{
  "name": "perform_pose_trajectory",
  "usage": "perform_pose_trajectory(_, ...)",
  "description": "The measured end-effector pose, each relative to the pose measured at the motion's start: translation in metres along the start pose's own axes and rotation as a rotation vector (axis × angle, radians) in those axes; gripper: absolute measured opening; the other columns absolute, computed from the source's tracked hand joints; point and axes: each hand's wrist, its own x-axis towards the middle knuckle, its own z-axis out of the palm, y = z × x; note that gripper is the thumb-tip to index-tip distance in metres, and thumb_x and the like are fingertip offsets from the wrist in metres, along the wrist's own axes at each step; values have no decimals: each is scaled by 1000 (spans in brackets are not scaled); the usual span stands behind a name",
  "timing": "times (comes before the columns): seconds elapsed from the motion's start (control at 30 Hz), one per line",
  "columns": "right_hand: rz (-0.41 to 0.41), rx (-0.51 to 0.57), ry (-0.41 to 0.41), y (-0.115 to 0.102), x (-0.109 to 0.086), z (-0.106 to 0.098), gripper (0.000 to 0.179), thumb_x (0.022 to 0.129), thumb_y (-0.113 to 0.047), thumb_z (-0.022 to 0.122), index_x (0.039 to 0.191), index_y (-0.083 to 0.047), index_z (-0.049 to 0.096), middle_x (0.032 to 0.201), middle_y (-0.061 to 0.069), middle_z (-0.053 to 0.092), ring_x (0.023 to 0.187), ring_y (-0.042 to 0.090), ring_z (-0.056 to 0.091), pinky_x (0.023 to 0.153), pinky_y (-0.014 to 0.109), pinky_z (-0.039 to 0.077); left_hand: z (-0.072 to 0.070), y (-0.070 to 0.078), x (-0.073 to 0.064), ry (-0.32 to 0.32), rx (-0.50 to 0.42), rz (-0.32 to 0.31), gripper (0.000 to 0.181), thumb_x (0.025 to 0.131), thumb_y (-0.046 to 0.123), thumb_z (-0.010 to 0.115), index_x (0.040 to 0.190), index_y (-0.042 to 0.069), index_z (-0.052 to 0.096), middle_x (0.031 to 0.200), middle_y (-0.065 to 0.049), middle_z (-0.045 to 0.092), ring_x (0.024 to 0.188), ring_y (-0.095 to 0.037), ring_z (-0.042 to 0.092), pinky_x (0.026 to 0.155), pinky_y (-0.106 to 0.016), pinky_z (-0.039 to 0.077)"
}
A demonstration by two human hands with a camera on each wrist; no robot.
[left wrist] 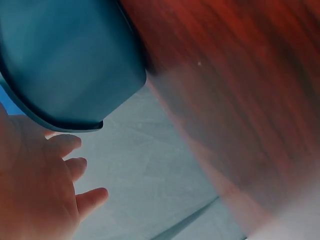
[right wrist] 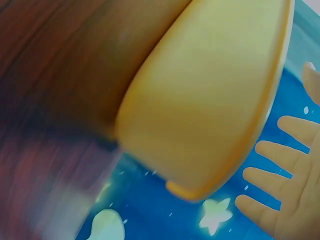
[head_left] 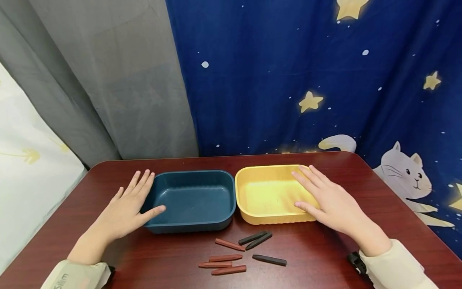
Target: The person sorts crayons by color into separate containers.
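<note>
A dark blue plastic bin (head_left: 191, 224) and a yellow bin (head_left: 278, 220) sit side by side on the table. At the blue bin's left end is my left hand (head_left: 124, 212), fingers extended and thumb over the rim. My right hand (head_left: 330, 200) hovers over the yellow bin's right end with fingers straight and spread. In the left wrist view the left fingers (left wrist: 70, 145) lie along the blue bin's rim; in the right wrist view the right palm (right wrist: 300, 190) faces the yellow bin. Neither hand grips anything.
Several reddish-brown crayon-like sticks (head_left: 225, 258) and a few black sticks (head_left: 269, 260) lie in front of the bins on the dark red wooden table (head_left: 162, 261). A blue star-patterned curtain (head_left: 252, 100) and a grey curtain (head_left: 144, 100) hang behind the table.
</note>
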Motion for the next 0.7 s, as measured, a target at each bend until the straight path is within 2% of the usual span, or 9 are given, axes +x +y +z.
perform_pose_trajectory(0.13,-32,18,-5,-12,5,1,70,92,-47,66,152,-21,43,155,10,44,145,35,38,106,55,45,2,0,-1,-10,-13,10,99,93,65,52,161,16,-1,169,-5,-3,156,-31,-8,112,-75,15)
perform_pose_trajectory(0.37,-73,62,-29,-35,13,3,68,92,-50,65,151,-23,44,154,7,46,143,34,42,112,53,40,3,2,1,-32,-31,17,101,93,66,53,161,13,0,169,-8,0,156,-31,-6,112,-74,17)
perform_pose_trajectory(0.57,-128,98,-15,-54,19,7,61,90,-50,66,145,-26,52,149,3,51,139,30,47,104,54,47,5,3,2,-53,-75,30,99,94,63,54,161,11,3,169,-6,-1,156,-31,-4,111,-74,19)
perform_pose_trajectory(0.7,-174,124,-11,-66,23,7,53,91,-49,66,138,-26,59,144,-1,55,134,23,50,101,47,51,6,3,2,-61,-77,37,100,93,63,55,161,11,3,169,-6,0,156,-32,-3,111,-74,19)
